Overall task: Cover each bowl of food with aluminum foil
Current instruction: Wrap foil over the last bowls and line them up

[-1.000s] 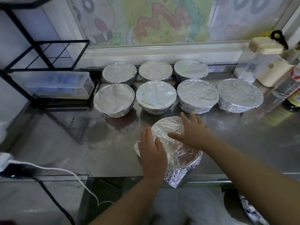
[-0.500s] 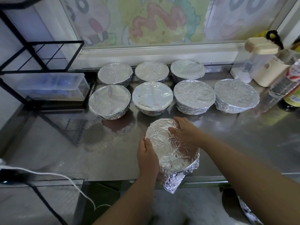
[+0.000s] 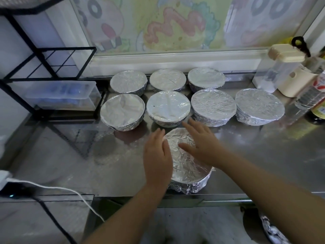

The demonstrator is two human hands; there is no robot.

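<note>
I see silver, crinkled foil (image 3: 186, 166) on the nearest bowl, grey steel counter (image 3: 263, 155), a black wire rack (image 3: 47, 67) at ten o'clock, a cream-lidded clear jar (image 3: 279, 67) at two, a white cable (image 3: 52, 189) at eight.

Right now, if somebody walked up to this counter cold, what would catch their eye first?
Probably the foil-covered bowl at the steel counter's front edge, with the left hand and right hand spread open over it. Behind it, seven more foil-topped bowls stand in two rows, below a colourful cartoon picture at the back.
</note>
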